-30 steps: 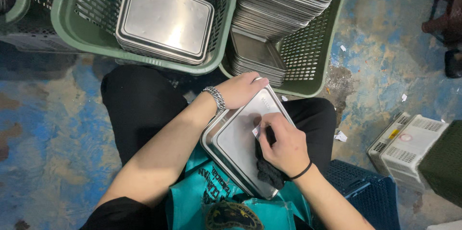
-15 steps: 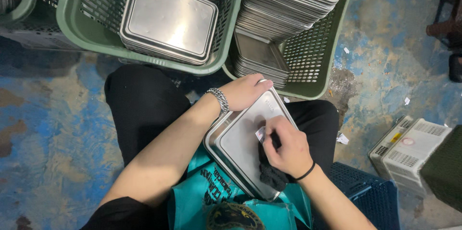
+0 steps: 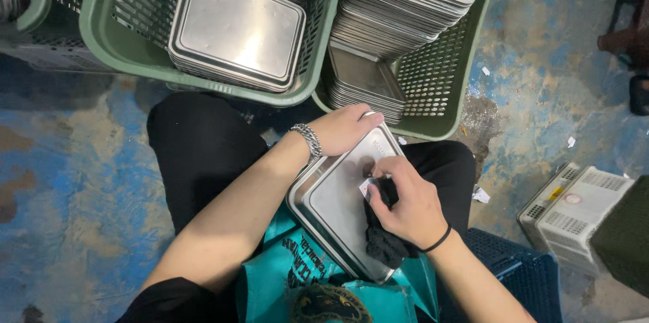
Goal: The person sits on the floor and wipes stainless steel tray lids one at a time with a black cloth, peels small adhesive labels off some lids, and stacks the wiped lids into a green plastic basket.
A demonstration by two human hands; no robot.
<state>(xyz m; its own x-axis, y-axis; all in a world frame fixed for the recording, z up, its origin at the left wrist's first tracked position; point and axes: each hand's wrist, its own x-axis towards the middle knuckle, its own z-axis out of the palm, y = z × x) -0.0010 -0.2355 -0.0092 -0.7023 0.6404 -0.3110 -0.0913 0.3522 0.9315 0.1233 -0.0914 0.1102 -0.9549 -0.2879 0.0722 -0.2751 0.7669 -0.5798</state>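
- steel tray (image 3: pixel 338 211) lies tilted on the lap; it could slide off toward 6 o'clock.
- left hand (image 3: pixel 348 128) clamps its 12 o'clock edge, a sharp rim.
- right hand (image 3: pixel 405 205) pinches a small sticker (image 3: pixel 366 188) with a dark cloth (image 3: pixel 382 242); the sticker may tear.
- green baskets (image 3: pixel 297 96) stand near at 12.

1 sticker, 1 label
A small white-and-red sticker (image 3: pixel 366 188) sits on the near steel tray under the right fingertips; a round pale label (image 3: pixel 573 198) tops the white crate far right.
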